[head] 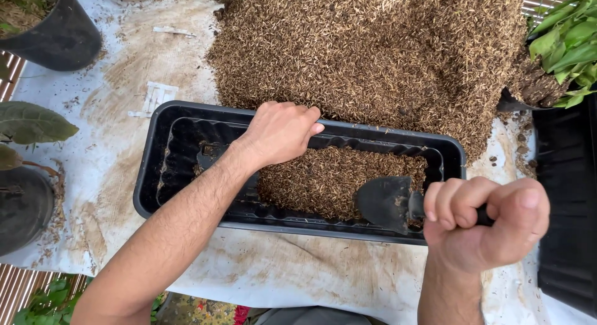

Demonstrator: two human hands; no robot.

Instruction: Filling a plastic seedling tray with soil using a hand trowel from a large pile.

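Closest to the lens, the right hand is clenched in a fist around the dark handle of a small black trowel, knuckles up, just at the near rim of the planter. That long black rectangular planter serves as the landmark for everything else.

Beyond the planter's far rim lies the biggest thing in view — a broad heap of brown husk-like mulch spread over a stained white sheet, which covers the surface under the planter and runs out on all sides of it. Right of the planter sits a black tray or bin, only partly in view, and past its far right corner a leafy green plant rises from a pot whose rim touches the heap. Left of the planter, two dark round pots stand well apart: one at the far corner, another near the front edge with a large green leaf above it.

Inside the planter, a layer of the same mulch fills the right half, while the left half shows bare black floor. The left hand reaches across and curls over the far rim, fingers gripping it. The trowel's blade rests inside the planter at its right end, tip against the mulch — empty as far as can be seen.
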